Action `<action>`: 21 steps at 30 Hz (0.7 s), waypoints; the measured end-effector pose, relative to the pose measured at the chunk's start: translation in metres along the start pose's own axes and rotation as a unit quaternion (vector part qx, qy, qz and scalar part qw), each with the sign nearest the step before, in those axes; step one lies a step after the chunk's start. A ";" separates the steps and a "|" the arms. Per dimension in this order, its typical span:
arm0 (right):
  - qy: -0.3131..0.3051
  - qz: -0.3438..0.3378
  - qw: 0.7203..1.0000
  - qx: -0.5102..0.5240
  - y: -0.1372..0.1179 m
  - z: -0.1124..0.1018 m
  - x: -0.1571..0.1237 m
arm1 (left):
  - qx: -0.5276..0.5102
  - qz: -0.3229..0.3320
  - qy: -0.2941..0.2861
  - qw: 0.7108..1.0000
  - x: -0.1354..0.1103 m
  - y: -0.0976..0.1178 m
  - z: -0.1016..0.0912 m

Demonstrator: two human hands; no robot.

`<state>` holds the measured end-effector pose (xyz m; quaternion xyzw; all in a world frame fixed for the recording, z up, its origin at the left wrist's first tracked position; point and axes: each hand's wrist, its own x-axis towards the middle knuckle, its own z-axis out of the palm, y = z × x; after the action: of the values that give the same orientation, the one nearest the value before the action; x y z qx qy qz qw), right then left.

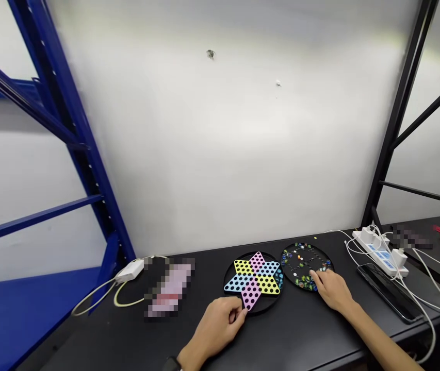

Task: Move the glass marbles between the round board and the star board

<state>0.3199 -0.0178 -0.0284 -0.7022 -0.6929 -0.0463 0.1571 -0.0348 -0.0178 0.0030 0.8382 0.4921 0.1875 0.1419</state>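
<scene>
A Chinese checkers board (248,281) with a pink, yellow and blue star of dark holes lies in a round black tray (266,307). Blue marbles (278,281) show at the tray's right side. My left hand (220,322) rests at the front left rim, fingers curled and thumb tip by the pink point; what lies inside the fingers is hidden. To the right is a second round black tray (286,273) holding several coloured marbles (305,282). Over its front right edge my right hand (331,288) reaches in, fingers closed together among the marbles; I cannot make out what they pinch.
A white power strip (380,252) with plugs and cables stands at right, a black phone (390,292) in front of it. At left lie a white adapter (130,270) with a cord and a blurred pink item (173,288). Blue shelf posts (88,154) rise at left.
</scene>
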 end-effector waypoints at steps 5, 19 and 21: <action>0.001 0.007 1.000 0.027 0.000 0.000 0.001 | -0.003 -0.001 -0.002 1.000 -0.001 0.000 0.000; 0.098 0.157 0.908 0.375 0.040 -0.001 -0.009 | 0.010 -0.004 -0.006 1.000 -0.001 -0.001 0.002; 0.074 0.115 0.944 0.299 0.045 -0.002 -0.021 | 0.006 -0.003 -0.007 1.000 0.000 -0.003 0.003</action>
<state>0.3637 -0.0377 -0.0395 -0.6924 -0.5756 0.1295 0.4154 -0.0356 -0.0165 -0.0005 0.8387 0.4949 0.1779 0.1413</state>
